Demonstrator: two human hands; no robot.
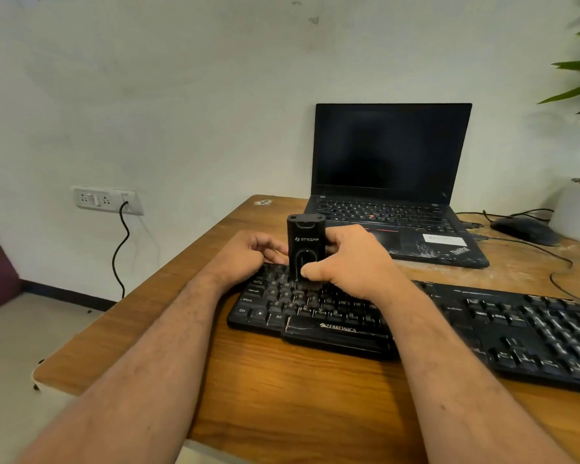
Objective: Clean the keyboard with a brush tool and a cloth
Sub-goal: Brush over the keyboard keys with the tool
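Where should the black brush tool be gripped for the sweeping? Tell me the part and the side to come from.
Grip the brush tool round its flat-sided body, low down near the thumb slot, coming from the right as the right hand does now. It stands upright with its bristles down on the keyboard, so a low side grip probably steers them best. The left hand rests beside it.

Two bare forearms reach in from the bottom edge, with no sleeves, watch, bracelet or rings showing (the upper arms lie out of frame). Fine dark hair covers both forearms. The left hand point(245, 259) and right hand point(355, 262) are ungloved, with short nails where visible.
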